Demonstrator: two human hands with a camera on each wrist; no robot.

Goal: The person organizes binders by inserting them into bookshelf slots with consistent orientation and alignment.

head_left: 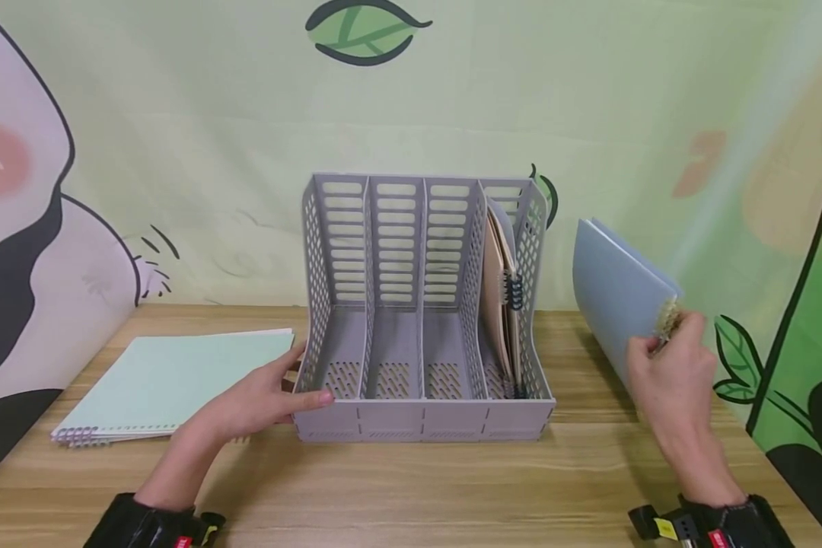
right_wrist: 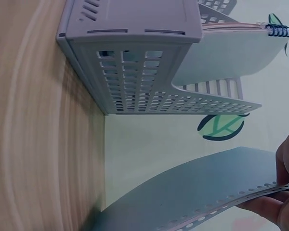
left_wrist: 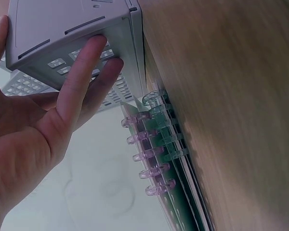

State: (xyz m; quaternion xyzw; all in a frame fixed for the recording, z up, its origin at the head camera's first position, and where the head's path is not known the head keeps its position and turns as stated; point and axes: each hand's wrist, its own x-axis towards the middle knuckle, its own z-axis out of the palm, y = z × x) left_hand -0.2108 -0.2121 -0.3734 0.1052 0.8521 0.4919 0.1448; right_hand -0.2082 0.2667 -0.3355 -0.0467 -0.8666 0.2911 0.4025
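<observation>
A grey-purple file organizer (head_left: 423,422) with upright dividers stands in the middle of the wooden table. My left hand (head_left: 255,399) rests at its front left corner, thumb along the front lip and fingers straight against the perforated side wall (left_wrist: 70,65). To the right of the organizer, my right hand (head_left: 678,380) pinches a blue spiral notebook (head_left: 616,289) by its bound edge. The notebook is held tilted, its lower part behind the hand in the head view. Several notebooks (head_left: 496,297) with dark coils stand in the organizer's rightmost compartment.
Mint-green spiral notebooks (head_left: 185,380) lie stacked on the table at the left, their coils (left_wrist: 154,154) facing the front. Behind the table (head_left: 411,495) hangs a pale green printed backdrop (head_left: 246,114).
</observation>
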